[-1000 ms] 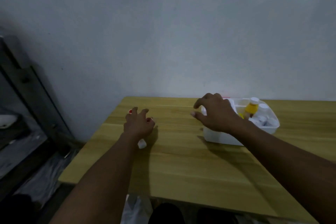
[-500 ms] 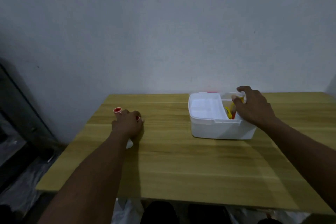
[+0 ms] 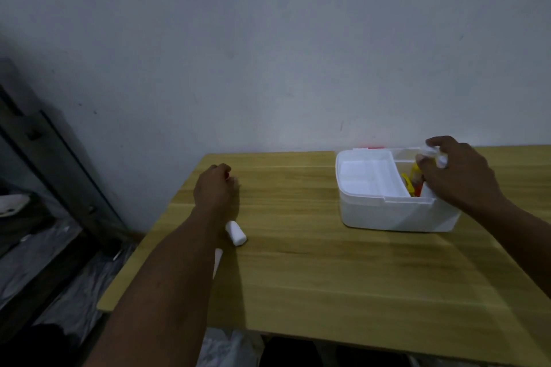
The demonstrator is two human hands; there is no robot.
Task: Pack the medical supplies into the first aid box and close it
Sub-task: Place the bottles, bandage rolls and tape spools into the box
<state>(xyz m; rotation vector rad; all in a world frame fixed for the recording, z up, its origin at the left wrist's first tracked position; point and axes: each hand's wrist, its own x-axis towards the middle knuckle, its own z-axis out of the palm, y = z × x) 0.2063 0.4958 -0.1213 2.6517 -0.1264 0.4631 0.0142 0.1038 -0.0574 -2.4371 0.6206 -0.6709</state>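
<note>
The white first aid box [image 3: 387, 214] stands open on the right of the wooden table [image 3: 328, 271]. A white inner tray [image 3: 366, 176] fills its left part. A yellow bottle [image 3: 414, 170] and red and yellow items stand in the right compartment. My right hand [image 3: 459, 176] hovers over that compartment, shut on small white items [image 3: 435, 155]. My left hand [image 3: 214, 185] rests curled on the table's left side, over a small red-tipped item [image 3: 229, 177] that is mostly hidden. A white gauze roll [image 3: 235, 232] lies beside my left forearm. Another white piece [image 3: 217, 259] shows from under that forearm.
The table meets a bare grey wall [image 3: 268, 53] at the back. A dark metal frame [image 3: 59, 176] and grey sheeting [image 3: 59, 292] are on the floor to the left. White bags [image 3: 226, 348] lie under the table's front edge.
My right hand moved from the box's left side to above its right compartment, now holding white items. My view swung left, then back. My left hand curled tighter in place.
</note>
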